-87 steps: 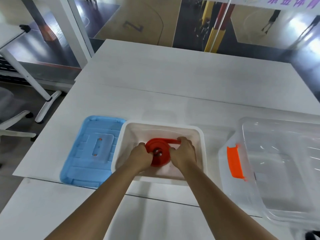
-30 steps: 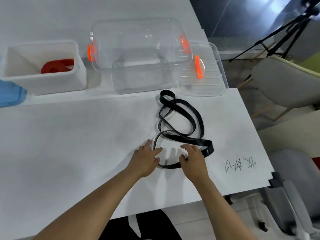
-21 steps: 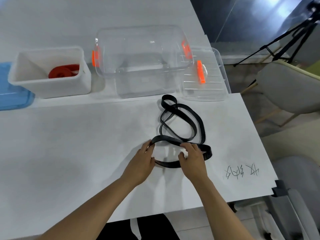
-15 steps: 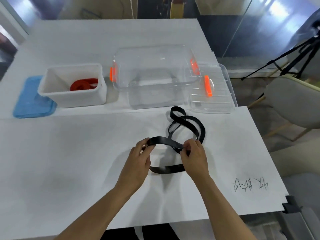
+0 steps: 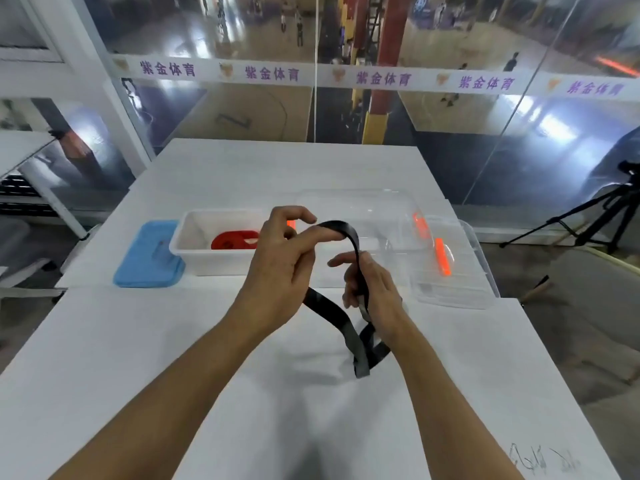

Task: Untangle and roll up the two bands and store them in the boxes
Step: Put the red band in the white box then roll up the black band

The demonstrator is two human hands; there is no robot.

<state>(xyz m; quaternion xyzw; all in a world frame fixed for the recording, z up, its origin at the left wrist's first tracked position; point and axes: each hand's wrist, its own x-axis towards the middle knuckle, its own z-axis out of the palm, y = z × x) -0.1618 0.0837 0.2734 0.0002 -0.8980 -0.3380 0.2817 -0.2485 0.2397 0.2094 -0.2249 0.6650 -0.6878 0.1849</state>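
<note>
Both hands hold the black band (image 5: 334, 315) up off the white table (image 5: 138, 358). My left hand (image 5: 280, 261) pinches its top loop between thumb and fingers. My right hand (image 5: 372, 289) grips the strand running down from that loop. The rest of the band hangs below my hands in a doubled loop. The red band (image 5: 232, 240) lies rolled up inside the white box (image 5: 214, 259), behind my left hand. The clear box (image 5: 374, 220) with orange latches stands behind my hands, partly hidden by them.
A blue lid (image 5: 149, 256) lies left of the white box. A clear lid (image 5: 453, 268) with an orange latch lies at the right of the clear box. The table's right edge drops off to a chair and a tripod (image 5: 595, 216). Glass walls stand behind the table.
I left the rolled red band in the white box, turned to the black band lying tangled on the table, grasped it with both hands and lifted it up in front of the boxes.
</note>
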